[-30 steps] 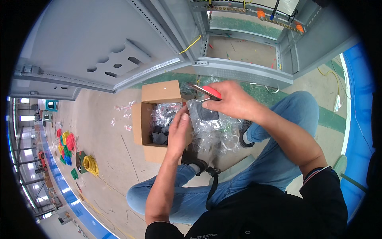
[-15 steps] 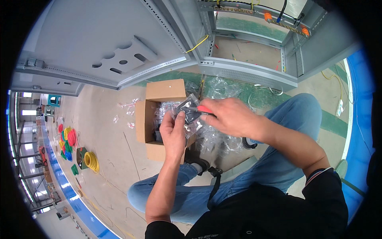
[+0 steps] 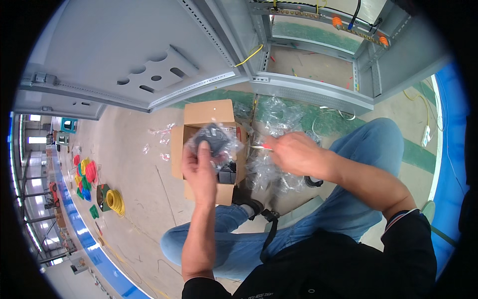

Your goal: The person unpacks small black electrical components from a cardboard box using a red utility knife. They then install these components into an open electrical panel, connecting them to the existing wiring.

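Observation:
My left hand pinches a dark, flat part in a clear plastic bag, thumb on top, over the open cardboard box. Motion smears the bag a little. In my right hand is a red-handled tool with a thin metal tip pointing left; its exact kind is hidden by my fingers. The tip is apart from the bag. Inside the box, beneath my left hand, lie a black block-shaped part and more clear wrapping.
Crumpled clear plastic bags lie on the floor right of the box. Ahead stands a grey metal cabinet frame, with a large grey panel at left. Yellow coiled wire and other coloured coils sit on the floor far left.
My left hand has moved left with the bagged part, away from the tool. My right hand has drawn back slightly to the right. The black part in the box now shows.

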Tool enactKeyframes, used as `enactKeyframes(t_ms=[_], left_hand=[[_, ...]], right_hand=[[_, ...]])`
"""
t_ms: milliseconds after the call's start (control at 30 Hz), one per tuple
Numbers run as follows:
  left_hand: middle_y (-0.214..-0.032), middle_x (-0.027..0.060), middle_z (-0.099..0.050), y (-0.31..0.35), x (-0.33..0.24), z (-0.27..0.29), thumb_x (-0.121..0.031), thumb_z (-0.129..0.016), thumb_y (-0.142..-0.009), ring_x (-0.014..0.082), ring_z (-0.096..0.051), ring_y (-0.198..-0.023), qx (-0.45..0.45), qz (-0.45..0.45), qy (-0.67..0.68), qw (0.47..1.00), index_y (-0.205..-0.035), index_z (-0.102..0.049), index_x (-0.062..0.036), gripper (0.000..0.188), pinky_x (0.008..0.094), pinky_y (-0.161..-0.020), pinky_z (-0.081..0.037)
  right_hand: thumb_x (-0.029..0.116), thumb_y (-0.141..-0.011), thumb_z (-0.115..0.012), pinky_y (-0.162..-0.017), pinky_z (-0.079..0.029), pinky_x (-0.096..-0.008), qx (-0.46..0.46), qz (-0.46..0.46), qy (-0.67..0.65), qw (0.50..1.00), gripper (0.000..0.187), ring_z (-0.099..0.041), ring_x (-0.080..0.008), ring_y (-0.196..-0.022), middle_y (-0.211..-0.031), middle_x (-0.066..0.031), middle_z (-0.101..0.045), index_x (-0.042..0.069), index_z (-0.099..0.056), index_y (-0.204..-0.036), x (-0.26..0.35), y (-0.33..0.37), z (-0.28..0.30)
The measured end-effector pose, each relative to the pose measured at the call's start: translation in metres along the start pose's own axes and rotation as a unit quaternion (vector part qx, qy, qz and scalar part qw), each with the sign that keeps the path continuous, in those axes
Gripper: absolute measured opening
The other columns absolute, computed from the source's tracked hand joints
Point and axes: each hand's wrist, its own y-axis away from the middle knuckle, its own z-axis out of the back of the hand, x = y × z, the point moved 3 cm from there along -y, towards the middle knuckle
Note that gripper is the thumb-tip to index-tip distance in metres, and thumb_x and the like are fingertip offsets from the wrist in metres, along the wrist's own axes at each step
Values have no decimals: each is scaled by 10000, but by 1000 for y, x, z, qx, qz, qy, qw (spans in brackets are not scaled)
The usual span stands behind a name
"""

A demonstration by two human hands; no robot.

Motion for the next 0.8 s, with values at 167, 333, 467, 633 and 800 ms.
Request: enactKeyframes(t_ms=[167,333,467,633,800], left_hand=[[-1075,42,-717,5,-20,6,-132,-613,-1063,92,-669,-867,36,83,31,995,-1207,-665,-13,195,295,-638,-619],[-1163,55,-722,27,-9,-21,-67,-634,-1034,112,-681,-984,156,166,149,962,-1328,-621,-14,299,291,-824,-582],[-1167,60,-716,35,-10,-29,-75,-673,-1020,112,-676,-969,178,190,164,952,-1338,-599,-9,333,289,-788,-576],[-1115,43,-715,41,-10,-24,-135,-717,-1000,102,-644,-989,262,146,141,943,-1228,-645,-7,271,279,-864,-535],[-1113,30,-717,37,-3,-19,-117,-718,-994,111,-650,-998,309,173,102,930,-1276,-654,-4,311,305,-907,-534]], right_hand=[[367,-948,-765,-655,-539,-406,-107,-30,-194,975,405,-669,-262,-708,-787,-126,-683,1,-633,-1060,-6,-20,26],[234,-921,-824,-503,-444,-236,-37,-64,-553,830,257,-591,-67,-572,-691,-21,-653,27,-674,-949,22,-31,47],[148,-937,-767,-504,-437,-245,-36,-31,-617,785,165,-597,-89,-553,-672,-38,-648,21,-665,-915,16,-27,44],[152,-941,-747,-501,-444,-252,-59,-70,-648,757,152,-591,-95,-535,-674,-32,-646,28,-666,-908,17,-24,35],[93,-942,-726,-462,-452,-254,-9,-75,-634,769,79,-576,-89,-527,-795,1,-669,33,-676,-951,24,-21,-17]])
